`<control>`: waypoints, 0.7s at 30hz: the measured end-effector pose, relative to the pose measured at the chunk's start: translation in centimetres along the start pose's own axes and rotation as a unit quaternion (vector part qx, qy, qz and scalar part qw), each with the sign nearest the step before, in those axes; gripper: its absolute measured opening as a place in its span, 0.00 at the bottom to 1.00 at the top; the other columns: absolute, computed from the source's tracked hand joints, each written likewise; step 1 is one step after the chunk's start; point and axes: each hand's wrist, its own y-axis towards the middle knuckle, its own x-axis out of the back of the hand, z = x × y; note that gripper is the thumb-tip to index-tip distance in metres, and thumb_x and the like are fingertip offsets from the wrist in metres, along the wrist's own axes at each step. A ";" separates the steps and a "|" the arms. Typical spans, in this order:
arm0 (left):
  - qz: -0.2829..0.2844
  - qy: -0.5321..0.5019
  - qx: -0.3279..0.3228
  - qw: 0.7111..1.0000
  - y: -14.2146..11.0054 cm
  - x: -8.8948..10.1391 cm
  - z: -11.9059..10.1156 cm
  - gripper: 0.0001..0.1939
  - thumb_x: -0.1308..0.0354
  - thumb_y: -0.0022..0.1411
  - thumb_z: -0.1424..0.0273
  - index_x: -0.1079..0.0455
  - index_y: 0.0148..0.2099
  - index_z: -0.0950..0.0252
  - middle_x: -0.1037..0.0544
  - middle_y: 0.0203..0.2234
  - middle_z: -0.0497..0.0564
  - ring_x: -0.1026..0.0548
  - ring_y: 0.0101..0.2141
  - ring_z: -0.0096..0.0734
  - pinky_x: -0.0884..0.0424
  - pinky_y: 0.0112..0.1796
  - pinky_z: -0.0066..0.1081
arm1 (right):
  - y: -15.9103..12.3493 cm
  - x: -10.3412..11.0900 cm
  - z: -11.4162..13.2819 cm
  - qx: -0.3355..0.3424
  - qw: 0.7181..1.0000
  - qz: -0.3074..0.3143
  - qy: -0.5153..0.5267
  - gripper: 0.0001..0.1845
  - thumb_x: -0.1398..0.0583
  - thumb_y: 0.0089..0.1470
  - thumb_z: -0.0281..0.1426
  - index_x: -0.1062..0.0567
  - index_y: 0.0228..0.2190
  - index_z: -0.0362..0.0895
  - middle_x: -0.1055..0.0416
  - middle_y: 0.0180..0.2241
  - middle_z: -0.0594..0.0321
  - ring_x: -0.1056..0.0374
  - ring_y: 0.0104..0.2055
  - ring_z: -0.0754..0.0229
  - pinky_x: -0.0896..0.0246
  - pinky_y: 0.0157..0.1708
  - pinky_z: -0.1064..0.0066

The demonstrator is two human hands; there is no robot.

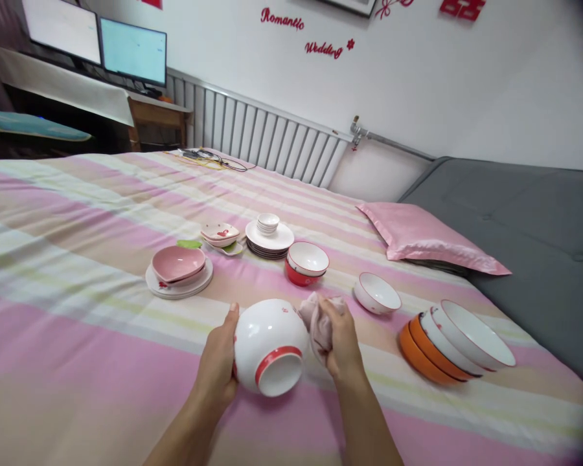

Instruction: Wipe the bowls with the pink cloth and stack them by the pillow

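Observation:
My left hand [217, 362] grips a white bowl [267, 333] by its left side. The bowl is tipped so that its red-ringed foot faces me, and its inside is hidden. In my right hand [342, 340] is a bunched pale pink cloth [317, 323], close to the bowl's right side; whether it touches the bowl I cannot tell. Just beyond stand two stacked bowls, the upper white one [309, 257] resting in a red one [302, 277]. A single white bowl [377, 293] with a thin red rim sits right of my right hand.
At right leans a stack of white bowls [476, 336] on orange bowls [422, 359]. Pink dishes [179, 262] on white plates [194, 289], small patterned dishes [219, 232] and a plate stack with little cups [268, 222] stand left and beyond. A pink pillow [427, 236] lies on the striped bed [102, 259].

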 end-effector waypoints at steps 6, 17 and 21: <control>0.014 -0.037 0.030 0.999 -0.5 -0.6 -0.2 0.21 0.39 0.50 0.53 0.27 0.38 0.65 0.25 0.20 0.45 0.30 0.20 0.27 0.40 0.19 0.23 | -0.1 0.0 0.4 -0.086 0.994 0.028 0.052 0.06 0.47 0.37 0.28 0.43 0.19 0.48 0.48 0.12 0.76 0.52 0.12 0.69 0.57 0.11 0.77; 0.080 0.000 0.023 0.997 -1.0 -1.1 0.5 0.24 0.44 0.57 0.54 0.29 0.50 0.64 0.21 0.38 0.52 0.25 0.36 0.33 0.32 0.29 0.24 | -1.1 -0.2 1.4 0.138 0.966 0.126 -0.180 0.16 0.43 0.53 0.34 0.27 0.44 0.44 0.26 0.43 0.58 0.32 0.45 0.55 0.38 0.44 0.65; 0.078 -0.040 -0.008 0.996 -1.2 -1.8 0.9 0.21 0.44 0.58 0.57 0.28 0.49 0.65 0.21 0.38 0.53 0.25 0.38 0.34 0.29 0.34 0.26 | -2.5 -1.0 2.0 0.297 0.892 0.177 -0.291 0.14 0.44 0.55 0.28 0.25 0.44 0.46 0.29 0.49 0.59 0.37 0.54 0.55 0.45 0.54 0.61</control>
